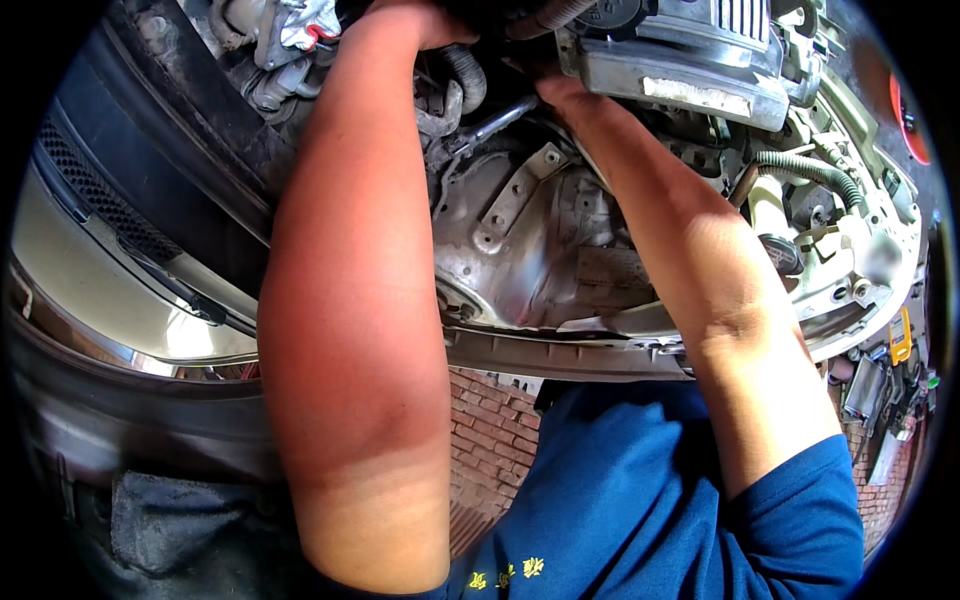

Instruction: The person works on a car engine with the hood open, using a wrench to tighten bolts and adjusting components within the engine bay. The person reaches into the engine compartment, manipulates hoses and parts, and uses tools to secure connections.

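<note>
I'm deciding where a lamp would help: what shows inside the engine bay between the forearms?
A ribbed hose and a flat metal bracket show. The fingertips of the left hand and right hand, and anything they touch, are hidden.

Vehicle repair spot, workshop or yard; cannot tell whether indoors or open-air. Evidence: exposed engine bay [530, 270] across centre and top of frame, ribbed hose [815, 168] at upper right, dark mesh cowl grille [100, 190] at left. Brick paving [490, 415] at lower centre, again at lower right. Scattered metal tools or parts [865, 390], yellow item [901, 337] near right edge. Hard sunlight, deep shadows.
</note>
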A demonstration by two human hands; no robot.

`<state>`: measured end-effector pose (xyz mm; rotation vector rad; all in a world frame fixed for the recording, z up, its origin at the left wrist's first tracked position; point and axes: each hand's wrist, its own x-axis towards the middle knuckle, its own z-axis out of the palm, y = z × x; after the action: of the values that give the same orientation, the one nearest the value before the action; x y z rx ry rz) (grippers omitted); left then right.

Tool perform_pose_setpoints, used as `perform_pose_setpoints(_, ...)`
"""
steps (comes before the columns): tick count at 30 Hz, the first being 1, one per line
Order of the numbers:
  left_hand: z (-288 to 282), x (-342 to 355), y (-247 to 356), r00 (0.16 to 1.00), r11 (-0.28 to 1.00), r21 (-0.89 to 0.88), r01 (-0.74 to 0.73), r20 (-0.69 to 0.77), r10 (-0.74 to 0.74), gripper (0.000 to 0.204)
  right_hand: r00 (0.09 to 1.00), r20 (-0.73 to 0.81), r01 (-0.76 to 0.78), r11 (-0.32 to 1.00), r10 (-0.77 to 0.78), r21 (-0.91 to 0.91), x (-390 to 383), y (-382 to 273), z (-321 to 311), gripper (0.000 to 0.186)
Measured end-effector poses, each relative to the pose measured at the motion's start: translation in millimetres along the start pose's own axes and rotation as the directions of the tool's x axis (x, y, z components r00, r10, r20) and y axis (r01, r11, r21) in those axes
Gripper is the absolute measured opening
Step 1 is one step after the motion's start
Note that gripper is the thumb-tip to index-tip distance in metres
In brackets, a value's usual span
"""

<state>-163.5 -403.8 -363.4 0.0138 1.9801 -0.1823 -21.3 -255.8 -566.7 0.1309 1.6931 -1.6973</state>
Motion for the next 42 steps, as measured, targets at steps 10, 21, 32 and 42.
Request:
perform_pose_setpoints(10,-9.7,-3.0,10.6,0.988,0.989,-0.066,0.129,0.099,-0.123,0.078,0.979,0.033,0.201,0.979,-0.2,-0.043,6.0,2.8,-10.3,0.076)
perform_pose_setpoints(21,-15.6,-19.3,8.1,0.976,0.943,-0.256,0.213,0.109,-0.191,0.076,0.999,0.029,0.045,0.999,-0.044,-0.027,-8.4,-17.4,3.9,0.077)
perform_pose_setpoints(32,-14.2,-10.4,11.3,0.977,0.958,-0.204,0.201,0.116,-0.18,0.075,1.0,0.028,0.002,0.998,0.0,-0.069,-9.2,-18.3,-9.6,0.077)
perform_pose_setpoints(42,-6.2,-2.3,5.6,0.994,0.995,-0.07,0.076,0.084,-0.07,0.072,0.999,0.039,-0.006,1.0,0.006,-0.003,-2.2,-14.3,-1.2,0.076)
